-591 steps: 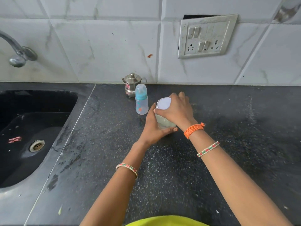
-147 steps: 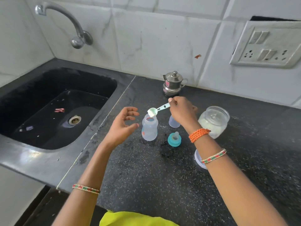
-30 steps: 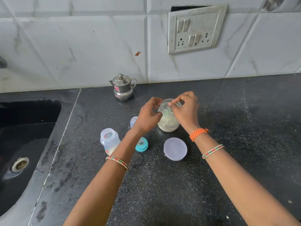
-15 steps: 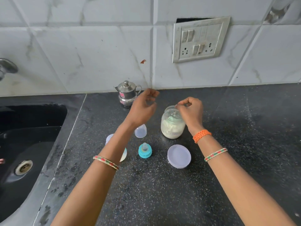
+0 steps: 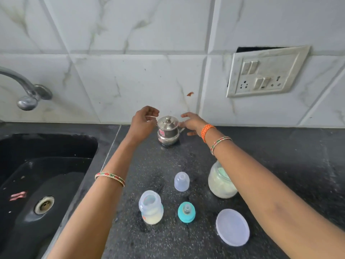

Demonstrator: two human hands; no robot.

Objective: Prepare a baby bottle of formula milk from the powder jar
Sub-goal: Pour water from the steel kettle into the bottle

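The open baby bottle [image 5: 150, 209] stands on the black counter [image 5: 280, 165] with pale powder at its bottom. Its teal nipple ring [image 5: 186, 212] and clear cap [image 5: 181, 181] lie beside it. My right forearm partly covers the glass powder jar [image 5: 220, 186], which has a green scoop inside. The jar's lid [image 5: 232, 227] lies flat in front. By the wall stands a small lidded steel pot [image 5: 167, 130]. My left hand [image 5: 142, 124] is at its left side with loosely curled fingers. My right hand [image 5: 190, 122] reaches its right side with straight fingers.
A black sink [image 5: 46, 174] with a drain lies to the left, under a steel tap [image 5: 26, 90]. A switch and socket plate [image 5: 265, 71] is set in the tiled wall at the right.
Both hands have left the powder jar and moved back to the steel pot by the wall. The scoop stays inside the jar.
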